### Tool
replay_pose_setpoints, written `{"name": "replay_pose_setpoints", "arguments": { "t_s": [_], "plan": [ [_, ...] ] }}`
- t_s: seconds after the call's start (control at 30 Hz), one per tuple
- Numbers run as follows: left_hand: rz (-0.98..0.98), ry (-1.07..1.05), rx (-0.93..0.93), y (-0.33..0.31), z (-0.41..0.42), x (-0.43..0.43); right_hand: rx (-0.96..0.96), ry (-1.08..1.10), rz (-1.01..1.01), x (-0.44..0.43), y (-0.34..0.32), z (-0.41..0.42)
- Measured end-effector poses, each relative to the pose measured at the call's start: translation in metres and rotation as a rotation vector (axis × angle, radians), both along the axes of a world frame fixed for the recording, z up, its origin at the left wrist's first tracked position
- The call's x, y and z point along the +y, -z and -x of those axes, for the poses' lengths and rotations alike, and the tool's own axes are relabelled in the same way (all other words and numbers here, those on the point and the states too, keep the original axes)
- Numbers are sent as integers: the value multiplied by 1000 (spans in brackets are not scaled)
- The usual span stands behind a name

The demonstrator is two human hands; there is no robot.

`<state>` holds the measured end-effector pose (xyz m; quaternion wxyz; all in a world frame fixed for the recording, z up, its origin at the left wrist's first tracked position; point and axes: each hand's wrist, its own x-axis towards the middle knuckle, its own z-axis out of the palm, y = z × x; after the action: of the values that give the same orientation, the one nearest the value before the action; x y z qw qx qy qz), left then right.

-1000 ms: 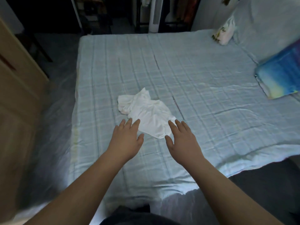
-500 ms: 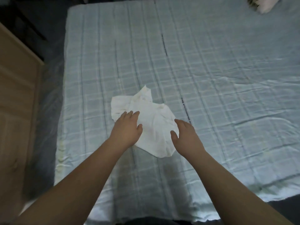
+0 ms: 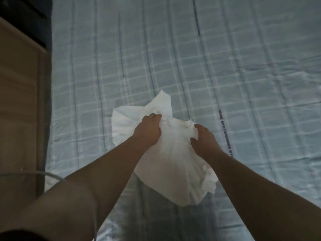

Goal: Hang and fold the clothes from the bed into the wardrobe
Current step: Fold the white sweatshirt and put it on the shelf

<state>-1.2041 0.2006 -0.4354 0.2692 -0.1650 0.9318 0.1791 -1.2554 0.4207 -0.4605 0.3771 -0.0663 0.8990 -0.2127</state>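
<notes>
The white garment [image 3: 173, 164] lies crumpled on the checked bed sheet [image 3: 234, 70], slightly toward 6 o'clock from the view's centre. The left hand [image 3: 147, 130] bunches its 12 o'clock edge in curled fingers; the right hand [image 3: 204, 140] clutches its 3 o'clock side. Bare sheet spreads from 12 to 4 o'clock; at 9 o'clock the bed's edge runs close beside a wooden panel [image 3: 19, 101]

Left hand [image 3: 147, 131] fingertips buried in white garment [image 3: 173, 171] folds; garment type unclear; wooden panel [image 3: 19, 101] cropped left.
</notes>
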Motion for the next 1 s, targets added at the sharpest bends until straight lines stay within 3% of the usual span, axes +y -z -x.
{"name": "replay_pose_setpoints", "arguments": {
  "t_s": [0.2,0.33,0.5,0.73,1.0],
  "plan": [
    [-22,40,-88,40,15,-3,26,76,-91,-7,36,6],
    [46,16,-5,36,13,-4,-51,185,-41,-7,31,-8],
    [25,-26,14,10,-11,-13,68,401,160,6,-4,-31],
    [17,-43,126,-44,-91,-5,51,315,342,17,-66,-89],
    [-61,-68,-125,-81,-200,14,-37,344,580,43,-147,-160]
  ]
}}
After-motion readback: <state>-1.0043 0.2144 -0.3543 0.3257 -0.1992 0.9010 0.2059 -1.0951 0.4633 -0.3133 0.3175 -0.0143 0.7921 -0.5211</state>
